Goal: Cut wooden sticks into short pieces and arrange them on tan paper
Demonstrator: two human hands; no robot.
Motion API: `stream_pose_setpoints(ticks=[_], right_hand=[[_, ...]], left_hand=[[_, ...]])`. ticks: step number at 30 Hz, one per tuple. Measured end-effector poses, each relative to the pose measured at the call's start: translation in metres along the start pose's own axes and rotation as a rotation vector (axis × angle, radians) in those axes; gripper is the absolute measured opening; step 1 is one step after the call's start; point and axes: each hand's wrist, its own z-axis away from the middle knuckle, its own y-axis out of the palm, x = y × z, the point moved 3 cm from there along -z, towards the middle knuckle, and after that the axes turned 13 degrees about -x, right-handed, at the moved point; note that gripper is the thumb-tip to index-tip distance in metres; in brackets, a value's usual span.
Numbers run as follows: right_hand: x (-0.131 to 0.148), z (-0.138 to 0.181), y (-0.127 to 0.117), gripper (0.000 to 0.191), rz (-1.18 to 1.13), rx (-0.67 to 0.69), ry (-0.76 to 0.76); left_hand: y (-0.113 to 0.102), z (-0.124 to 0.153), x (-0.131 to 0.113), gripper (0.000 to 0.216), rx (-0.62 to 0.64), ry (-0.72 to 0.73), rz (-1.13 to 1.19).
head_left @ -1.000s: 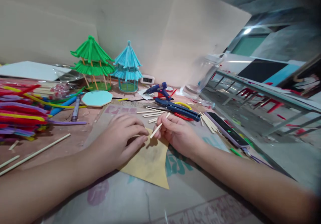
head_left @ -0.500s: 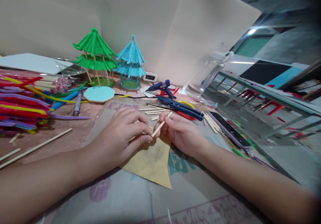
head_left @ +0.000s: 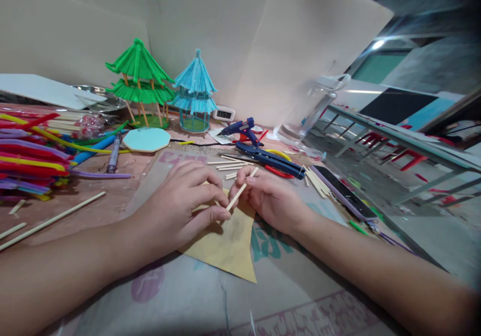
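Observation:
A short wooden stick (head_left: 242,191) slants between my two hands above a yellow sheet that looks like sandpaper (head_left: 225,261). My right hand (head_left: 276,195) is closed on the stick, thumb and fingers around its upper part. At the lower end, the thumb and index finger of my left hand (head_left: 191,195) close about the tip. Grey smudges mark the middle of the sheet. Just behind my hands lie several cut sticks (head_left: 229,165), and another bunch of sticks (head_left: 318,181) rests to the right.
Behind stand a green pavilion model (head_left: 141,93) and a blue one (head_left: 196,100). A glue gun (head_left: 242,129), dark blue cutters (head_left: 270,159), a phone (head_left: 343,191) and a clear jug (head_left: 308,108) are at the right. Pipe cleaners (head_left: 30,155) and an octagonal board (head_left: 146,139) occupy the left.
My left thumb has dropped slightly, widening the space between it and the index finger at the stick's lower end. The right hand keeps its hold; the view has shifted slightly.

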Motion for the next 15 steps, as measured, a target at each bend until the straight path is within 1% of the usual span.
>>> stream_pose_setpoints(ticks=[3,6,12,15], right_hand=[[0.0005,0.0012,0.0016,0.015,0.014,-0.022,-0.009],[0.0007,0.0020,0.0018,0.020,0.044,-0.049,-0.001],[-0.0005,0.0017,0.0013,0.024,0.024,-0.021,0.008],[0.0014,0.0020,-0.0008,0.027,0.033,-0.042,-0.023]], left_hand=[[0.0000,-0.0002,-0.0018,0.022,0.011,-0.006,0.002],[0.0001,-0.0002,-0.0020,0.022,0.024,-0.003,-0.009],[0.0005,0.0002,0.0006,0.017,0.026,0.018,-0.007],[0.0015,0.0009,0.0019,0.015,0.049,-0.008,-0.016]])
